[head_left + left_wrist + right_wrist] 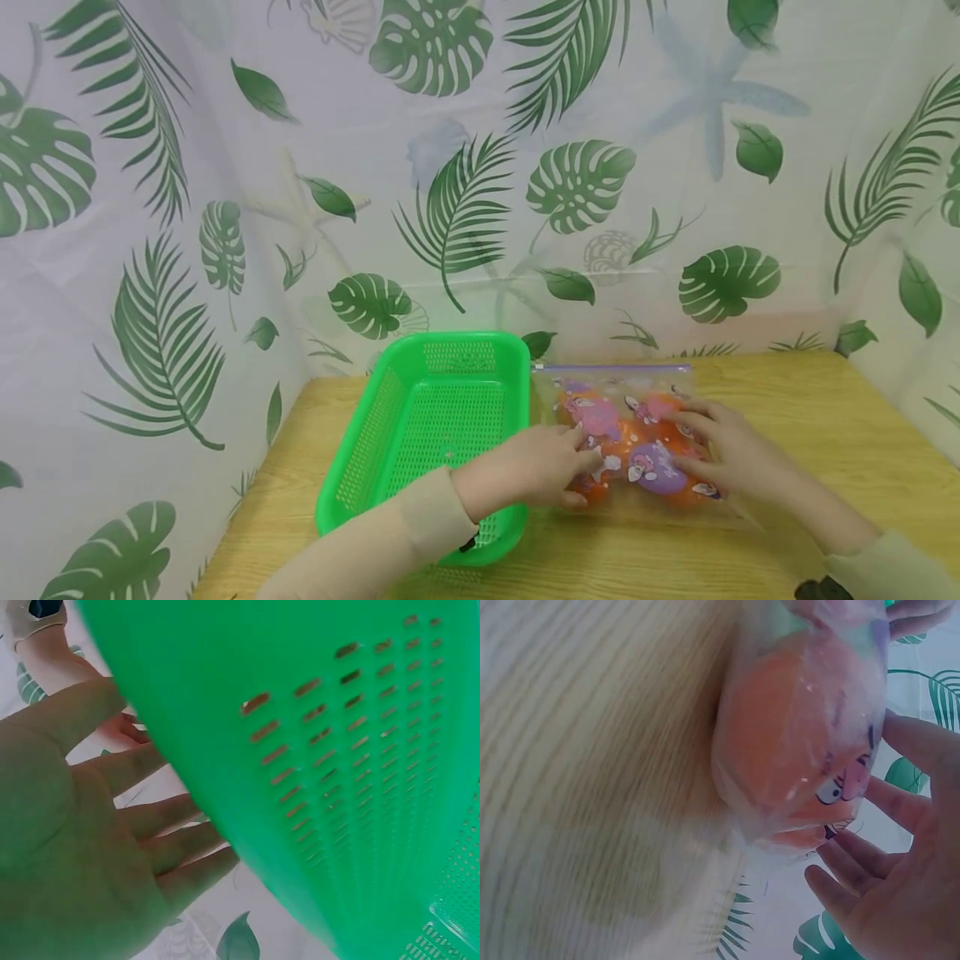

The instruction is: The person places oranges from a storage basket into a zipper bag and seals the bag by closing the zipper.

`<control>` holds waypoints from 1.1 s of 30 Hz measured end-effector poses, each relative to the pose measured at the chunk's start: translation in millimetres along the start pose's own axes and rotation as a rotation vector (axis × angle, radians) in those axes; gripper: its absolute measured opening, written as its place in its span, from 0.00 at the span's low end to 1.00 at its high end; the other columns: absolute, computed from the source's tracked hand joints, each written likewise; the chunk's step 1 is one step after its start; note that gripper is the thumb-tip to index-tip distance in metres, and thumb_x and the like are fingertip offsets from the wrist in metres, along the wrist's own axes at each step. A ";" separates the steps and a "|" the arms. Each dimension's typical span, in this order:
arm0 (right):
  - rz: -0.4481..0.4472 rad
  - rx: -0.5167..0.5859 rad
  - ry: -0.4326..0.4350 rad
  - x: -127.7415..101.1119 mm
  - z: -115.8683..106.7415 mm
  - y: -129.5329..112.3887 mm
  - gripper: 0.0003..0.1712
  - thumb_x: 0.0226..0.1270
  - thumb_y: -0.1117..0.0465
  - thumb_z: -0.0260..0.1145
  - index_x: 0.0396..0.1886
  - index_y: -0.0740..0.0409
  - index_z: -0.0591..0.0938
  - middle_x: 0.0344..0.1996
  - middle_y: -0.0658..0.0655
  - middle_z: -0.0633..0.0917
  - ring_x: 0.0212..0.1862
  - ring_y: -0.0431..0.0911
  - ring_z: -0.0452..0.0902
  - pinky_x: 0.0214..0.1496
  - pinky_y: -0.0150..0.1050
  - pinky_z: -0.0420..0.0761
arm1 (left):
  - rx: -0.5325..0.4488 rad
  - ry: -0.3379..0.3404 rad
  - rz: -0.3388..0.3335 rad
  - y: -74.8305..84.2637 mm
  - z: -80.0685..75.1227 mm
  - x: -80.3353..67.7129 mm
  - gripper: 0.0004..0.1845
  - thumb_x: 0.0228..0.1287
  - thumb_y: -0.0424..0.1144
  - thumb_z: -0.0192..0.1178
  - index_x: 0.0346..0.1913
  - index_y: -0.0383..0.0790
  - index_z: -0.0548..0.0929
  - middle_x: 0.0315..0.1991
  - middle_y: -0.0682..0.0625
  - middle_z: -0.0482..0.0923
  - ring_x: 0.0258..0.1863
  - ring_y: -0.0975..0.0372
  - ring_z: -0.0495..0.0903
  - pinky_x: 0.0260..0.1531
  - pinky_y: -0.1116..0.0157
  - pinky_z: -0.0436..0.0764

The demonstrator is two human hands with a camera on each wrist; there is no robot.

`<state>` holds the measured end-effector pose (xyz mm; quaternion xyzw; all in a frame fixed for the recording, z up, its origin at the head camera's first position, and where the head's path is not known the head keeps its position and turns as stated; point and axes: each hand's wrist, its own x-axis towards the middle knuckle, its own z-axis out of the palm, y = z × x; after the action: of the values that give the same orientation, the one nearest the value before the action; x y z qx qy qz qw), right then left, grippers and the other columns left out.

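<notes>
A clear zip bag (626,500) with a purple slider strip lies on the table, printed with pink and purple cartoon figures. Inside it are several rounded orange things (780,735), their kind blurred by the plastic. My left hand (536,467) reaches across the green basket and rests its fingers on the bag's left side. In the left wrist view that hand (97,817) has its fingers extended beside the basket wall. On the bag's right side rest the spread fingers of my right hand (738,450); the right wrist view shows its fingertips (840,836) at the plastic.
The green perforated basket (348,450) stands left of the bag, close against it, with my left forearm over its near end. Both sit on a wood-grain table (817,417). A leaf-patterned white sheet (495,217) rises behind the table and along its sides.
</notes>
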<state>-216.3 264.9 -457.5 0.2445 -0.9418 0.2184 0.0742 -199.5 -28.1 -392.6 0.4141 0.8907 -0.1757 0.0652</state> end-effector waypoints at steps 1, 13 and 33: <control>-0.005 -0.014 0.001 -0.4 1.0 -0.4 0.34 0.63 0.52 0.80 0.64 0.65 0.83 0.67 0.77 0.76 0.65 0.75 0.74 0.63 0.73 0.77 | -0.013 -0.022 -0.003 0.3 1.4 0.3 0.33 0.73 0.63 0.64 0.76 0.61 0.73 0.73 0.55 0.73 0.67 0.63 0.80 0.63 0.65 0.82; 0.003 -0.074 -0.011 4.3 8.7 -1.9 0.35 0.69 0.51 0.75 0.69 0.66 0.80 0.74 0.77 0.71 0.69 0.78 0.70 0.68 0.75 0.72 | -0.136 -0.166 -0.055 -3.2 10.4 4.4 0.43 0.74 0.62 0.63 0.85 0.64 0.56 0.87 0.55 0.50 0.80 0.59 0.67 0.75 0.62 0.74; -0.028 -0.221 0.003 -8.3 16.3 -12.2 0.35 0.74 0.48 0.71 0.73 0.62 0.78 0.73 0.76 0.73 0.67 0.74 0.76 0.67 0.70 0.77 | -0.035 0.005 -0.040 -6.4 12.7 -33.5 0.37 0.72 0.65 0.63 0.80 0.63 0.68 0.83 0.54 0.63 0.80 0.58 0.66 0.79 0.52 0.69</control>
<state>-203.6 251.6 -469.6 0.2477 -0.9565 0.1127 0.1053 -183.0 -60.5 -394.0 0.3953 0.9020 -0.1602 0.0669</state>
